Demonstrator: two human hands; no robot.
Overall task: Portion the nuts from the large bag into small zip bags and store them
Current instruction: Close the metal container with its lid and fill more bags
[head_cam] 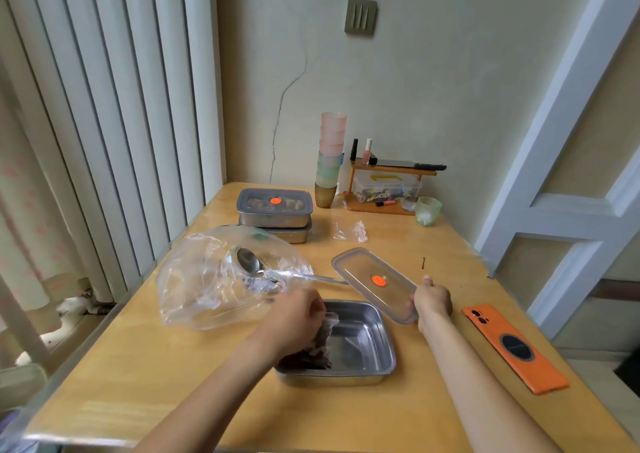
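A steel container (363,345) sits open near the table's front. My left hand (294,317) reaches into its left side and grips a small zip bag of dark nuts (317,350). My right hand (433,302) holds the container's clear lid (372,281), with its orange dot, tilted above the far right rim. The large clear bag (207,279) lies crumpled to the left with a metal spoon (252,265) sticking out of its mouth. Two lidded steel containers (275,210) are stacked at the back.
An orange phone (512,347) lies face down at the right. A stack of pastel cups (330,154), a small wooden shelf (388,182) with bottles and a box, and a green glass (427,210) stand by the wall. A small empty plastic bag (353,232) lies mid-table.
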